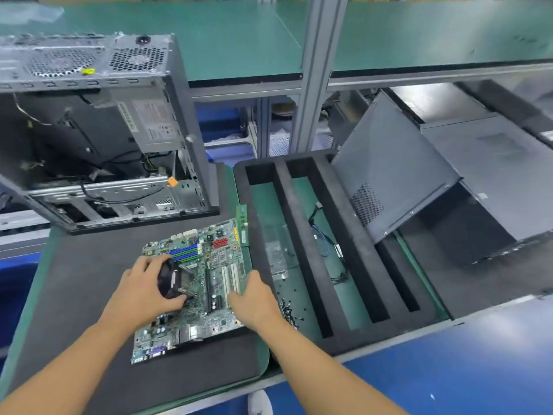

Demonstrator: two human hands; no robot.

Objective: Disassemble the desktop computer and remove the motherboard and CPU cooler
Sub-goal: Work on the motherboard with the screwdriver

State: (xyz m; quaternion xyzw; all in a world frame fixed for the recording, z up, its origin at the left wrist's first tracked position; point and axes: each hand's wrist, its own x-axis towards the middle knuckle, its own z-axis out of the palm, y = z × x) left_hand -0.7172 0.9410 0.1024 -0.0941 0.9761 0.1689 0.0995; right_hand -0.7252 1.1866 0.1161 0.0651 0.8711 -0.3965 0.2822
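Motherboard (209, 283) lies flat on the desk mat (89, 265), in front of the open case (104, 139). Left hand (143, 290) grips the CPU cooler (169, 280), which its fingers half hide. Right hand (254, 304) presses the board's right edge, fingers laid flat.

The counter (74, 295) is covered by a dark grey mat, with a green border showing along its left side and rounded front corner. Behind it a green-topped upper shelf (239, 40) runs across the whole view, edged in black and carried by a grey aluminium post (317, 70). Under the shelf sit blue bins (221, 118), blurred. A glossy blue panel (463, 369) lies along the counter's near side at lower right, catching soft overhead light.
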